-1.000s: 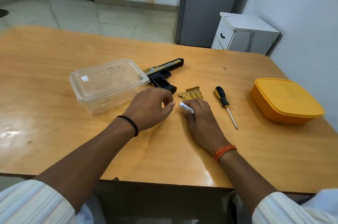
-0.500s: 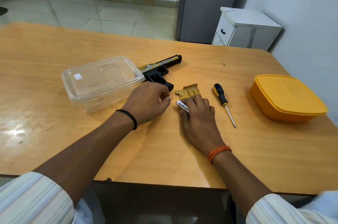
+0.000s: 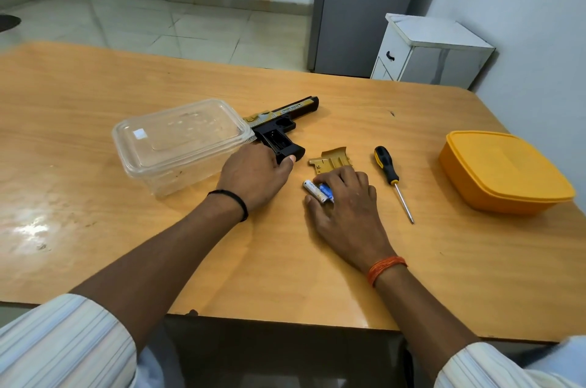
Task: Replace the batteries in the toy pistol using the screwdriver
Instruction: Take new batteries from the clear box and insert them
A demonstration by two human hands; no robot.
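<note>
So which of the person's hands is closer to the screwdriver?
The right. The right hand lies just left of the screwdriver, apart from it, fingers on the batteries. The left hand is farther left, at the toy pistol grip.

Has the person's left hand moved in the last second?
Yes. The left hand has slid away from the batteries toward the toy pistol, its thumb now touching the grip's end.
</note>
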